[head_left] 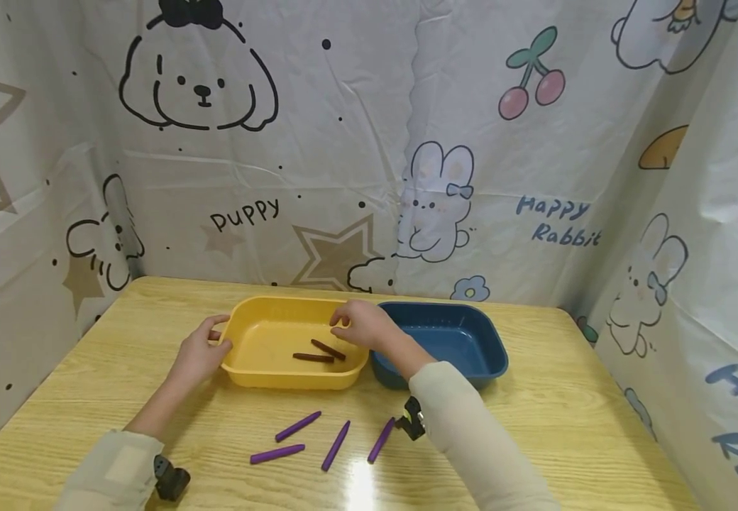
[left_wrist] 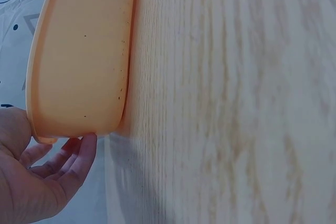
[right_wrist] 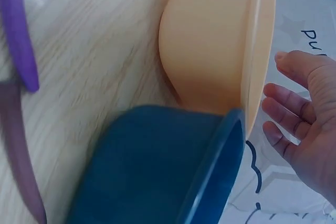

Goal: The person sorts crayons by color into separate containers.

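Note:
At the left end of a yellow basin [head_left: 289, 381], my left hand [head_left: 198, 351] grips the rim, its thumb at the edge and fingertips against the outer wall. My right hand [head_left: 365, 326] hovers over the basin's right end with loosely bent fingers; the right wrist view shows nothing between them. Two brown crayons lie inside the basin, a front brown crayon [head_left: 313, 358] and a back brown crayon [head_left: 328, 349]. Several purple crayons lie on the table before the basin, among them one purple crayon [head_left: 336, 446] in the middle and another purple crayon [head_left: 382, 440] farther right.
A dark blue basin [head_left: 493, 339] stands against the yellow basin's right side, partly covered by my right forearm. Both stand on a light wooden table [head_left: 554, 426]. A printed cloth [head_left: 343, 156] hangs behind and along the sides.

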`<state>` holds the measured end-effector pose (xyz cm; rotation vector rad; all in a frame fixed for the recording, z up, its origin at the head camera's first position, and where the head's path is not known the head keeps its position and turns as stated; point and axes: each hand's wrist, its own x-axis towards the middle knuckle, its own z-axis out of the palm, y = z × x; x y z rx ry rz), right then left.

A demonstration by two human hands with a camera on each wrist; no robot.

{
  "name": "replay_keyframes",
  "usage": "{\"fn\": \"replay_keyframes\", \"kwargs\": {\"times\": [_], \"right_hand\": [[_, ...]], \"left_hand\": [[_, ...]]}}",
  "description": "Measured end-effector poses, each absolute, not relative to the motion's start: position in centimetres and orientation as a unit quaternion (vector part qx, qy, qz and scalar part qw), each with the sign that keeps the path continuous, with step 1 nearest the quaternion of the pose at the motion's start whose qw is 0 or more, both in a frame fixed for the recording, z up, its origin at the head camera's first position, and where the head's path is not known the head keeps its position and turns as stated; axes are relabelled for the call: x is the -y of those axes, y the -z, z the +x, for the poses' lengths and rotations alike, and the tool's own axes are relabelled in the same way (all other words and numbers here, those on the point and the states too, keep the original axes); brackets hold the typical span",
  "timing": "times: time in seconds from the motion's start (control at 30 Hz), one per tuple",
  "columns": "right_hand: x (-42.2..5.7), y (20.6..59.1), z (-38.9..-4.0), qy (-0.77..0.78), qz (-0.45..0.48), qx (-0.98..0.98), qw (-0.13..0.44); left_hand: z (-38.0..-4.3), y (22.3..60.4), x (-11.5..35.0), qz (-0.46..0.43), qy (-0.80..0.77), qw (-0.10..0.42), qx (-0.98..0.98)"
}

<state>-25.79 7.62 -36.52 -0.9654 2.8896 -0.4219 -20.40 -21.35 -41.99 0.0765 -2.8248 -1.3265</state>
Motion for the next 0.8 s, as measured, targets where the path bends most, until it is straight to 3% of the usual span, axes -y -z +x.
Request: {"fn": "replay_keyframes", "kwargs": {"times": [0.8], "right_hand": [[-11.8, 35.8, -22.9, 0.166, -0.329, -0.929, 0.033]], "left_hand": [[-20.2, 41.8, 21.2, 0.024, 0.422, 0.007, 0.906]]}}
